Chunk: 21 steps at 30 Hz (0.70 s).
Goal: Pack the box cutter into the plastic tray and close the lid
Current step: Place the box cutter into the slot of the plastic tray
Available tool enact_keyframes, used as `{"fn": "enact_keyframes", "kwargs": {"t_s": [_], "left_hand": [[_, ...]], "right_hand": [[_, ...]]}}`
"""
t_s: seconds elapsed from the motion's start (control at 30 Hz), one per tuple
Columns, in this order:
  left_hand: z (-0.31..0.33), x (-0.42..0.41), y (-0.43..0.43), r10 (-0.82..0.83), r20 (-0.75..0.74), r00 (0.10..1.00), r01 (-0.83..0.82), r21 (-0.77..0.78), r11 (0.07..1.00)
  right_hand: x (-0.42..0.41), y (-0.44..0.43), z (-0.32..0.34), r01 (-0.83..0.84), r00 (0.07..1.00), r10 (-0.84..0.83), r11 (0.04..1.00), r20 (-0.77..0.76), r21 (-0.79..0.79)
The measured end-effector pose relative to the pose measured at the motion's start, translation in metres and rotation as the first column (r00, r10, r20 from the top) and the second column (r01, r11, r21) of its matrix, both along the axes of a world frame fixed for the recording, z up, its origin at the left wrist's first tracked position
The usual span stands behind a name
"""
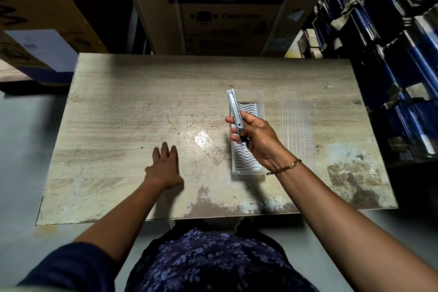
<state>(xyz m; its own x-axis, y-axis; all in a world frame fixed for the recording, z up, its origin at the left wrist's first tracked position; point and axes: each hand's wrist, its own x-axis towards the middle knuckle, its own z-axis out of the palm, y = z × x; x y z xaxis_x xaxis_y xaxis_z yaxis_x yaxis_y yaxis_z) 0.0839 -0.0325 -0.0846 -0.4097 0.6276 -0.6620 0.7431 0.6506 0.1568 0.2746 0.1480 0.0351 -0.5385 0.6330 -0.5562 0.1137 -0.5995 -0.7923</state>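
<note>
A slim silver-blue box cutter (234, 108) is held in my right hand (257, 140), tip pointing away from me, above the left side of the plastic tray. The clear plastic tray (246, 163) lies lengthwise on the table's right half, with a wavy-patterned base. A clear ribbed lid (296, 123) lies flat on the table just right of the tray, apart from it. My left hand (164, 166) rests palm down on the table's middle, fingers spread, holding nothing.
The worn wooden table (118, 114) has its near edge in front of my body. A washing-machine carton (225, 2) stands behind it. Stacked dark blue boxes (391, 54) line the right side, and cardboard boxes (35, 19) sit at the left.
</note>
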Motion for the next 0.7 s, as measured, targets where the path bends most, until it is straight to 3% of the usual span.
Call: {"fn": "enact_keyframes", "kwargs": {"t_s": [0.13, 0.2, 0.23, 0.27, 0.3, 0.33, 0.4, 0.43, 0.47, 0.5, 0.53, 0.57, 0.6, 0.63, 0.7], "left_hand": [[-0.003, -0.002, -0.002, -0.007, -0.011, 1.0, 0.008, 0.01, 1.0], [-0.003, -0.002, -0.002, -0.009, -0.011, 1.0, 0.009, 0.009, 1.0], [-0.002, -0.002, -0.002, -0.007, -0.01, 1.0, 0.007, 0.009, 1.0], [-0.002, -0.001, -0.002, -0.006, -0.009, 1.0, 0.006, 0.009, 1.0], [-0.002, -0.001, -0.001, -0.007, -0.011, 1.0, 0.007, 0.01, 1.0], [-0.002, -0.001, -0.002, -0.005, -0.011, 1.0, 0.005, 0.01, 1.0], [-0.001, -0.001, -0.003, 0.001, -0.009, 1.0, -0.001, 0.008, 1.0], [-0.001, -0.001, -0.003, -0.004, -0.01, 1.0, 0.004, 0.009, 1.0], [-0.001, -0.001, -0.003, -0.007, -0.013, 1.0, 0.007, 0.008, 1.0], [-0.001, -0.001, -0.003, -0.007, -0.015, 1.0, 0.007, 0.002, 1.0], [0.0, 0.0, -0.002, -0.009, -0.017, 1.0, 0.009, -0.009, 1.0], [0.001, 0.0, 0.0, -0.011, -0.024, 1.0, 0.011, -0.018, 1.0], [0.001, 0.001, 0.002, -0.017, -0.036, 0.999, 0.016, -0.023, 1.0], [0.001, 0.002, 0.004, -0.028, -0.046, 0.999, 0.027, -0.022, 0.999], [0.002, 0.005, 0.011, -0.062, -0.047, 0.997, 0.062, 0.0, 0.998]], "right_hand": [[0.01, 0.001, 0.001, 0.003, 0.999, -0.003, 1.0, 0.045, 0.011], [0.017, 0.002, 0.002, -0.105, 0.971, 0.027, 0.941, 0.238, 0.323], [0.021, 0.004, 0.003, -0.225, 0.925, 0.004, 0.811, 0.381, 0.539], [0.026, 0.006, 0.003, -0.386, 0.858, -0.026, 0.624, 0.512, 0.679], [0.03, 0.007, 0.004, -0.57, 0.758, -0.037, 0.449, 0.651, 0.689], [0.032, 0.008, 0.004, -0.736, 0.619, -0.029, 0.328, 0.785, 0.592], [0.036, 0.009, -0.001, -0.901, 0.371, -0.015, 0.236, 0.928, 0.364], [0.04, 0.009, -0.005, -0.92, 0.322, -0.035, 0.224, 0.946, 0.322], [0.042, 0.009, -0.007, -0.923, 0.312, -0.039, 0.224, 0.949, 0.312], [0.042, 0.01, -0.009, -0.893, 0.357, 0.013, 0.297, 0.934, 0.337], [0.043, 0.012, -0.008, -0.786, 0.497, 0.101, 0.473, 0.862, 0.398], [0.042, 0.014, -0.006, -0.551, 0.713, 0.172, 0.737, 0.68, 0.392], [0.041, 0.016, -0.005, -0.238, 0.904, 0.126, 0.942, 0.408, 0.235], [0.04, 0.017, -0.006, 0.016, 0.983, -0.018, 1.0, 0.185, 0.01], [0.041, 0.019, -0.011, 0.219, 0.975, -0.224, 0.946, 0.008, -0.239]]}}
